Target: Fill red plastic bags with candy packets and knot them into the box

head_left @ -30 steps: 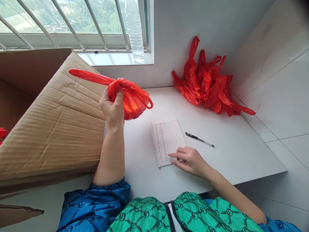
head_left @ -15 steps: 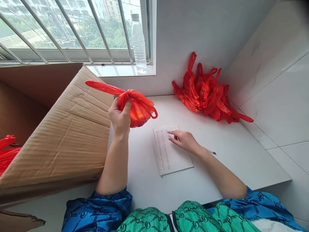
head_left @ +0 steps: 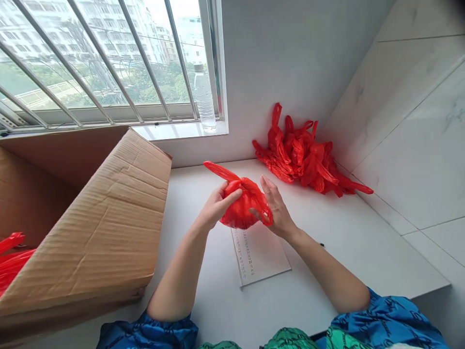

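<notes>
A knotted red plastic bag [head_left: 244, 206] with rounded contents hangs over the white table. My left hand [head_left: 218, 203] grips it near the knot, thumb across the front, while one handle sticks out to the upper left. At the bag's right side is my right hand [head_left: 278, 211], its fingers stretched out and apart and its thumb by the loose handle loop. What the bag contains cannot be made out. Below it lies a sheet of paper [head_left: 265, 261] with handwritten columns of numbers, its upper part hidden by the bag and hands.
A large open cardboard box [head_left: 109, 218] stands at the left with red plastic [head_left: 14, 261] inside. Several red bags [head_left: 301, 155] are heaped at the back right by the wall. A clear water bottle [head_left: 205, 102] stands on the windowsill. A pen [head_left: 321, 245] shows beside my right forearm.
My left hand has brought the red bag right and down, over the paper. My right hand has left the paper, where its finger pointed, and come up to the bag.
</notes>
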Available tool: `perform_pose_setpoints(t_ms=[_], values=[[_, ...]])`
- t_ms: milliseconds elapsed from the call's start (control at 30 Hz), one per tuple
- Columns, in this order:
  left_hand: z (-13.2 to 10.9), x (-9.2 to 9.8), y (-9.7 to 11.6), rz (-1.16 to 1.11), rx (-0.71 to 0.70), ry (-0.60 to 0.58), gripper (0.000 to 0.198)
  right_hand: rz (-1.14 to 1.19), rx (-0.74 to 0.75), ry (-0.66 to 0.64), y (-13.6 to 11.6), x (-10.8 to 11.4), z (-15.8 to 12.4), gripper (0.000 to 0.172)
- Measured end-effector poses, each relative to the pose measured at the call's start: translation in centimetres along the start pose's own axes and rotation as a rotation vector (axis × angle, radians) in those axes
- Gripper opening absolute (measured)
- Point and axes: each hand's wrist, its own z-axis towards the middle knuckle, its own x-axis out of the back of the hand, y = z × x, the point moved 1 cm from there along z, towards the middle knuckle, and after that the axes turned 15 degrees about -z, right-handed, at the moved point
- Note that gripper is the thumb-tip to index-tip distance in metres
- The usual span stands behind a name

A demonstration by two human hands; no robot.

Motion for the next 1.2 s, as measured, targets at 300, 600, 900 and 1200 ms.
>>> perform_pose_setpoints(t_ms=[300, 600, 900, 1200], values=[[0.4, -0.3, -2.1, 0.357, 0.001, 0.085, 0.056, 0.051, 0.065, -0.021, 1.1, 1.4, -1.5, 0.042], [-2.4, -0.9, -2.9, 0.684, -0.072, 0.075, 0.045, -0.134, 0.212, -0.115, 2.4, 1.3, -5.1, 0.079], [-4.0, -2.3, -8.0, 1.093, -0.231, -0.013, 0.050, -0.064, 0.225, -0.313, 2.2, -3.8, -3.7, 0.096], [-3.9, -0.5, -11.0, 1.089, -0.162, -0.025, 0.051, -0.098, 0.157, -0.437, 1.6, -5.2, -4.7, 0.079]])
